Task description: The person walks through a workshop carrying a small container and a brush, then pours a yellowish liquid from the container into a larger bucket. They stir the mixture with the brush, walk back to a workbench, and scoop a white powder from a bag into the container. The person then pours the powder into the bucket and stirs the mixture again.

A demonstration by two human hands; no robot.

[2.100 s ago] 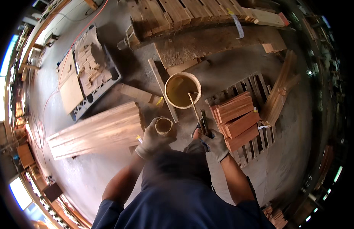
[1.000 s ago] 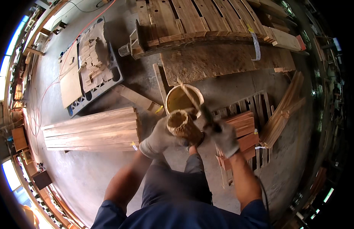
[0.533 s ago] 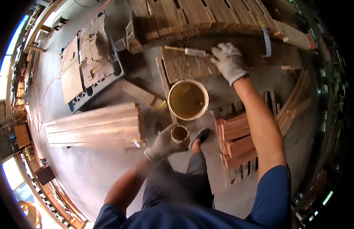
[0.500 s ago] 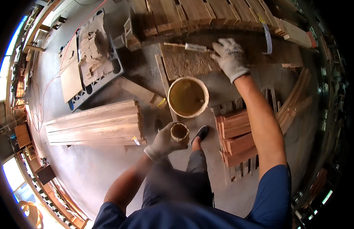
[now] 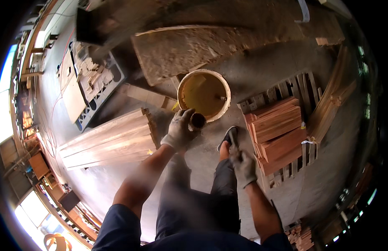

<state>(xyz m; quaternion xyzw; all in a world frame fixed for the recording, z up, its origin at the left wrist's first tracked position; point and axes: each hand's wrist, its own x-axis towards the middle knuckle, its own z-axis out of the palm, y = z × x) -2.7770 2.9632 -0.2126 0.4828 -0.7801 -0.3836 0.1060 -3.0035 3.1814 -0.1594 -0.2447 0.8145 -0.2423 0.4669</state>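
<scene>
My left hand (image 5: 178, 129), in a pale work glove, is closed around a small round cup (image 5: 197, 121) with a dark inside. It holds the cup by the near edge of a white bucket (image 5: 227, 109), which has a crusted rim and murky yellowish liquid (image 5: 202, 94) in it. A small pale piece shows in the liquid at the right. My right hand (image 5: 244, 166), also gloved, is closed on a slim stick-like tool (image 5: 233, 137). That tool points away from me above my shoe; motion blur hides its exact kind.
Beyond the bucket lies a broad, rough, dirt-covered board (image 5: 181, 50). Long planks (image 5: 108, 140) are stacked at left, near a pallet (image 5: 105, 94) with wood offcuts. Reddish boards (image 5: 282, 138) sit on a slatted pallet at right, beside long strips (image 5: 332, 98).
My right hand has come back from the far board to above my right leg, now holding a stick-like tool. The tool on the board is gone. My left hand has moved the cup to the bucket.
</scene>
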